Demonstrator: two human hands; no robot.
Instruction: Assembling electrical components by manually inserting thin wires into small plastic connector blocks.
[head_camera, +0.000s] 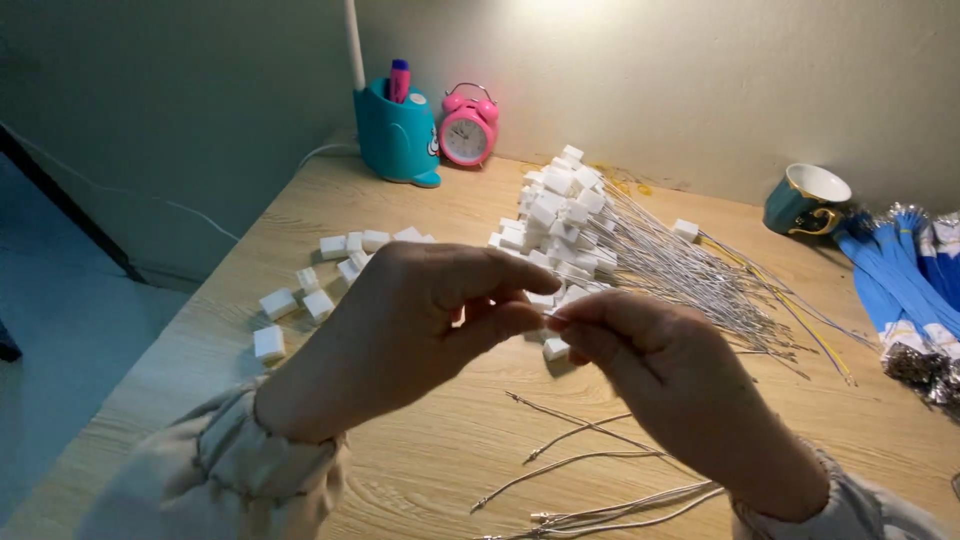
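Note:
My left hand (400, 330) and my right hand (660, 375) meet over the middle of the wooden table (440, 460). Their fingertips pinch together on a small piece that the fingers mostly hide; a thin silver wire end shows between them. Just below the fingertips lies a small white block (556, 349). Behind the hands is a big pile of white blocks on silver wires (600, 235). Loose white blocks (310, 290) lie scattered to the left. A few loose silver wires (590, 470) lie near the front.
A teal pen holder (398, 135) with a lamp stem and a pink alarm clock (467, 128) stand at the back wall. A green cup (808, 198) sits at the back right, beside blue bundles (900, 285). The table's left edge drops to the floor.

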